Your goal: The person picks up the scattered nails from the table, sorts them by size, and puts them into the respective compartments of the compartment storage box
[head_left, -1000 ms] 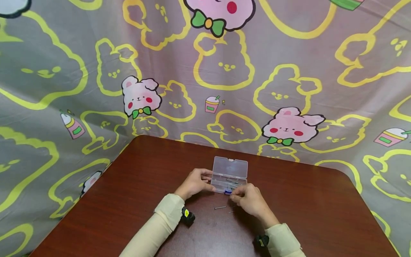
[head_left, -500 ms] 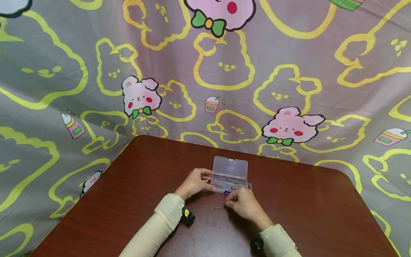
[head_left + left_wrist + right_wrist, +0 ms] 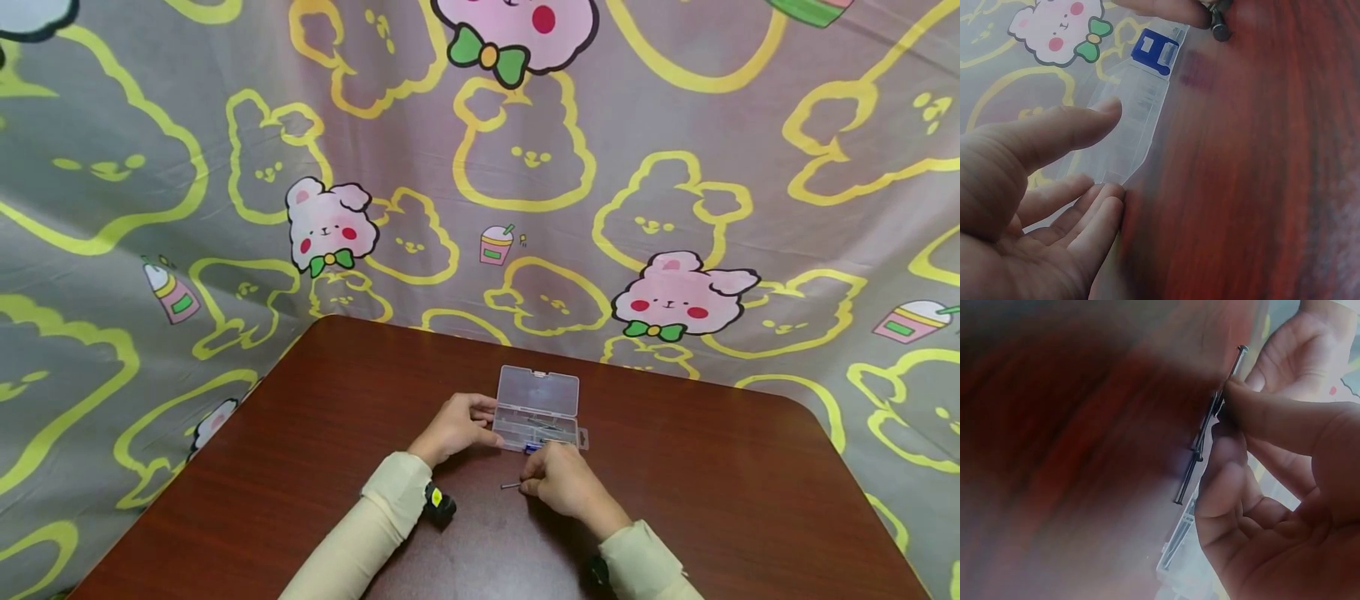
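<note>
A clear plastic box [image 3: 512,443] sits on the table with its lid [image 3: 537,390] raised. My left hand [image 3: 457,427] holds the box's left end, thumb toward the front corner and fingertips at the side. A blue latch [image 3: 1155,51] shows at the box's front. In front of the box, my right hand [image 3: 564,482] pinches thin metal nails [image 3: 1202,434] between thumb and fingers. One nail [image 3: 509,486] sticks out left of its fingertips in the head view. More nails [image 3: 543,424] lie inside the box, partly hidden by the right hand.
The dark red-brown wooden table [image 3: 390,375] extends around both hands. A grey curtain [image 3: 420,167] printed with cartoon rabbits hangs behind and to its left. A hanging tab [image 3: 583,438] juts from the box's right end.
My right hand has moved left and slightly toward me, from the box's front right to the nails on the table. The left hand and box have stayed put.
</note>
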`<state>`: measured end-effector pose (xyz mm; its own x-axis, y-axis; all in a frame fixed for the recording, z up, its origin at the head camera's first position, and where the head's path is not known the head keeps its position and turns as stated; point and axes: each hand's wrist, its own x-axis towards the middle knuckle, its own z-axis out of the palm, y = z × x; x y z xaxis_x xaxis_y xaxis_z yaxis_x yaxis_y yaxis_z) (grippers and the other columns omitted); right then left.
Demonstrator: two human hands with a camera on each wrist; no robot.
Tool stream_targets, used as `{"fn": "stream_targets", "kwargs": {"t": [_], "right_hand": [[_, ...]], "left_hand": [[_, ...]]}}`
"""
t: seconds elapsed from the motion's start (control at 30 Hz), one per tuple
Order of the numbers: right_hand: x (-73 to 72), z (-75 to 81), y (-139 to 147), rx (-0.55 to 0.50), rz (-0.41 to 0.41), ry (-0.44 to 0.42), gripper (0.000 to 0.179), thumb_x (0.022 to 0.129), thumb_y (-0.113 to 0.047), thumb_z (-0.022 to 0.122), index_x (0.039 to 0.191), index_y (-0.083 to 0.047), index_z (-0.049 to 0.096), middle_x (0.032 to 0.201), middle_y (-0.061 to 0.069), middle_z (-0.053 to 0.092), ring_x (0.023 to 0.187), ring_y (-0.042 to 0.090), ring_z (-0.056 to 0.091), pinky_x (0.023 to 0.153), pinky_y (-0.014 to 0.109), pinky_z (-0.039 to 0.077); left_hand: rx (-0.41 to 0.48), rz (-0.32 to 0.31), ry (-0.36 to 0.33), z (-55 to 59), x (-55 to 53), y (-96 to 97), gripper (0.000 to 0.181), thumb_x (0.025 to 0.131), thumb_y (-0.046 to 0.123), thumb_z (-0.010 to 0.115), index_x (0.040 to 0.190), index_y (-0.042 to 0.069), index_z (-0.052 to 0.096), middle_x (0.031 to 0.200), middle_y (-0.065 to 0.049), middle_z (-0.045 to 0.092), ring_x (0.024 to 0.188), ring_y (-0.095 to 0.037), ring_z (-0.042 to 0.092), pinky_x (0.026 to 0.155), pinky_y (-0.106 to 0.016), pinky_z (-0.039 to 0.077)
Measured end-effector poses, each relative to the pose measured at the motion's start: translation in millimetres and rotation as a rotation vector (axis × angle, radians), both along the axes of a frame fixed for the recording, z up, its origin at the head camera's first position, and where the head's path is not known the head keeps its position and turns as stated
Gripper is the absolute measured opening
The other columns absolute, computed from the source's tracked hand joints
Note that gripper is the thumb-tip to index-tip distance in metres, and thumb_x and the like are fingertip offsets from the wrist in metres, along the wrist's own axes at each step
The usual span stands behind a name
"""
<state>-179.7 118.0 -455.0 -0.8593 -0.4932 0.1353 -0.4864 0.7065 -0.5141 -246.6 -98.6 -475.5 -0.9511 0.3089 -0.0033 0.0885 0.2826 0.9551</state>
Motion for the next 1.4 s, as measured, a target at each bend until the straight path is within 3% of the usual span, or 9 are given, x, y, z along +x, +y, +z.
{"fn": "stream_targets", "kwargs": {"t": [0.33, 0.57, 0.67, 0.87, 1.13, 1.4], "right_hand": [[4.9, 1.0, -4.8, 0.099, 0.012, -0.02, 0.026, 0.08, 0.0, 0.078, 0.069, -0.017, 0.063, 0.066, -0.011, 0.055, 0.063, 0.008, 0.051, 0.057, 0.03, 0.046], [7.8, 2.3, -8.2, 0.202, 0.113, 0.024, 0.028, 0.085, 0.005, 0.07, 0.072, -0.013, 0.053, 0.07, -0.006, 0.046, 0.066, 0.012, 0.045, 0.057, 0.029, 0.042], [8.3, 2.3, -7.8, 0.2, 0.11, 0.028, 0.026, 0.087, 0.006, 0.068, 0.076, -0.012, 0.052, 0.073, -0.004, 0.045, 0.07, 0.013, 0.045, 0.06, 0.03, 0.042], [8.6, 8.1, -5.1, 0.088, 0.048, -0.011, 0.019, 0.093, 0.004, 0.063, 0.083, -0.012, 0.056, 0.076, -0.005, 0.052, 0.072, 0.012, 0.05, 0.063, 0.032, 0.046], [2.8, 12.5, 3.8, -0.083, -0.022, 0.05, 0.023, 0.093, 0.005, 0.063, 0.08, -0.014, 0.059, 0.068, -0.01, 0.051, 0.063, 0.004, 0.048, 0.058, 0.025, 0.043], [-3.8, 16.4, 13.5, -0.286, -0.102, -0.097, 0.017, 0.096, 0.005, 0.062, 0.083, -0.005, 0.068, 0.071, -0.003, 0.059, 0.064, 0.011, 0.056, 0.054, 0.026, 0.048]], "left_hand": [[-0.002, 0.001, -0.002, 3.4, 2.6, 1.1, 0.064, 0.07, 0.003, 0.092, 0.128, -0.003, 0.064, 0.116, -0.015, 0.068, 0.109, -0.027, 0.064, 0.086, -0.036, 0.056], [-0.005, 0.001, -0.001, 3.8, 3.1, 1.1, 0.063, 0.071, 0.002, 0.091, 0.128, -0.003, 0.064, 0.117, -0.017, 0.068, 0.11, -0.028, 0.064, 0.086, -0.036, 0.056], [-0.011, 0.005, -0.005, 3.4, 3.3, 1.0, 0.063, 0.071, 0.003, 0.091, 0.128, -0.003, 0.064, 0.117, -0.015, 0.068, 0.109, -0.027, 0.064, 0.086, -0.036, 0.056], [-0.012, 0.0, 0.003, 3.7, 4.2, 1.0, 0.063, 0.071, 0.002, 0.091, 0.128, -0.004, 0.064, 0.116, -0.015, 0.069, 0.108, -0.027, 0.065, 0.086, -0.036, 0.056], [-0.01, 0.005, 0.003, 3.9, 2.9, 0.8, 0.062, 0.071, 0.003, 0.091, 0.127, -0.004, 0.064, 0.115, -0.015, 0.069, 0.107, -0.026, 0.065, 0.086, -0.035, 0.056], [-0.014, 0.01, 0.003, 4.0, 3.3, 1.4, 0.063, 0.071, 0.004, 0.092, 0.127, -0.003, 0.065, 0.114, -0.014, 0.069, 0.107, -0.026, 0.065, 0.086, -0.037, 0.056]]}}
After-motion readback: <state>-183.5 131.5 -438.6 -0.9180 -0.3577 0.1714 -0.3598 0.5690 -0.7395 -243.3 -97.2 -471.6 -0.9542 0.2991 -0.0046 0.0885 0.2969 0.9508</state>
